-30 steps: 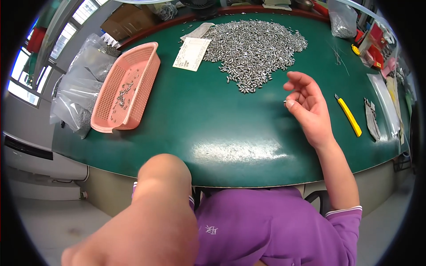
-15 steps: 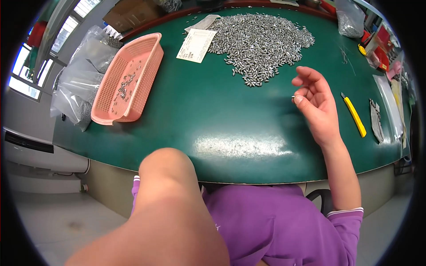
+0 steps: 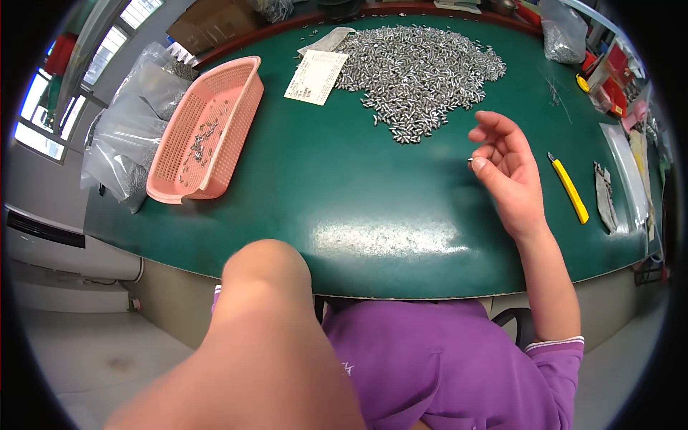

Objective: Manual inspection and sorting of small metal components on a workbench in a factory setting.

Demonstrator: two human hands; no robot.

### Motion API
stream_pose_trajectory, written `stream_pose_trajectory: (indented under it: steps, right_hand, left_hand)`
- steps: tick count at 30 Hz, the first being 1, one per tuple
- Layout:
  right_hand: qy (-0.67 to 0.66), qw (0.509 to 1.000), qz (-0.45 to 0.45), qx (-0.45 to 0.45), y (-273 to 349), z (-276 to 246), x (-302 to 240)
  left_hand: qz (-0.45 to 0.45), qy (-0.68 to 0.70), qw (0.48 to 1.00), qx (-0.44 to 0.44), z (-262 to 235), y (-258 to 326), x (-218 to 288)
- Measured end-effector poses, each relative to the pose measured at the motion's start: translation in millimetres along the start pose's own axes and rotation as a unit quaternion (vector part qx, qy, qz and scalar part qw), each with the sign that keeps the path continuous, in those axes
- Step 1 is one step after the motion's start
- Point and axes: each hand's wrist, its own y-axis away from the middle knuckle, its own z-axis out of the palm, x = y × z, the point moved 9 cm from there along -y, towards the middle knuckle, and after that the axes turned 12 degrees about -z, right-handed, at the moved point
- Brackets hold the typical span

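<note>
My right hand (image 3: pixel 510 172) is raised over the right part of the green table, its thumb and forefinger pinching one small metal pin (image 3: pixel 470 160). The other fingers of that hand curl loosely. Beyond it spreads a large heap of small shiny metal pins (image 3: pixel 423 79). My left arm (image 3: pixel 269 287) is bent, its elbow at the table's near edge; the left hand is out of the picture. At the left stands a pink plastic basket (image 3: pixel 240 107) with a small cluster of pins on its bottom.
A yellow utility knife (image 3: pixel 570 190) lies right of my right hand, beside a small grey packet (image 3: pixel 604 197). A written paper slip (image 3: pixel 315 77) touches the heap's left side. Clear bags of metal parts (image 3: pixel 129 143) stand left of the basket; another bag (image 3: pixel 562 32) sits far right.
The view has shifted slightly. My right hand keeps its pinch on the pin in nearly the same place; nothing else has visibly moved.
</note>
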Motion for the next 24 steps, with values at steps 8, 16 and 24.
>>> stream_pose_trajectory:
  steps: [8, 16, 24]
  right_hand:
    - [-0.007, 1.000, -0.001, -0.003, 1, 3, 0]
    - [0.004, 1.000, -0.009, -0.006, -1, 2, -1]
    - [0.006, 1.000, -0.011, -0.005, 2, 1, -1]
  left_hand:
    - [-0.015, -0.031, 0.999, -0.010, -9, -13, -20]
    - [-0.034, -0.037, 0.999, 0.011, -10, -4, -29]
    - [-0.051, -0.040, 0.998, 0.010, -9, -3, -40]
